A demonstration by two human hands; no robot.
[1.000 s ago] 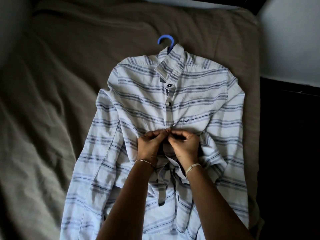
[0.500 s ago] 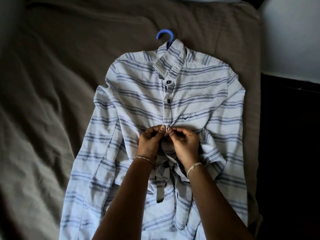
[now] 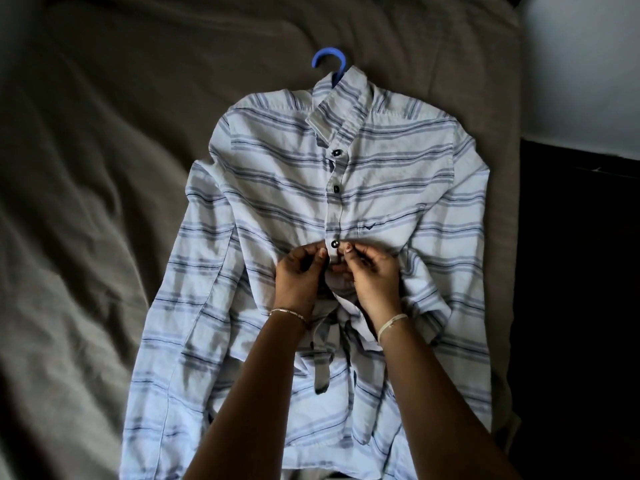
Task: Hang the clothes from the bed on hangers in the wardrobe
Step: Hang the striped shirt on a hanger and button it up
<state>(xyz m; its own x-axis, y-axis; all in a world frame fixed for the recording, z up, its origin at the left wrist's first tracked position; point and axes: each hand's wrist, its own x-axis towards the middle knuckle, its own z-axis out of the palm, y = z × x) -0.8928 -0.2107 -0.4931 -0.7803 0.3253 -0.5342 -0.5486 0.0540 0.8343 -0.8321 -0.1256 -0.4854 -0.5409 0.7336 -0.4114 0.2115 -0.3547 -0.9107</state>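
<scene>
A light blue striped shirt [image 3: 277, 188] lies flat on the bed, front up, collar at the far end. A blue hanger [image 3: 329, 58] is inside it; only its hook shows above the collar. Three dark buttons down the placket are fastened. My left hand [image 3: 299, 278] and my right hand [image 3: 374, 275] meet at the placket just below the third button, each pinching an edge of the shirt front. Below my hands the shirt front hangs loose and rumpled.
The bed [image 3: 104, 202] is covered with a wrinkled grey-brown sheet that spreads wide to the left. Its right edge drops to a dark floor [image 3: 581, 306]. A pale wall [image 3: 581, 64] stands at the top right.
The third button now shows fastened above my fingertips, where it was hidden between them before. My hands stay at the same spot on the placket.
</scene>
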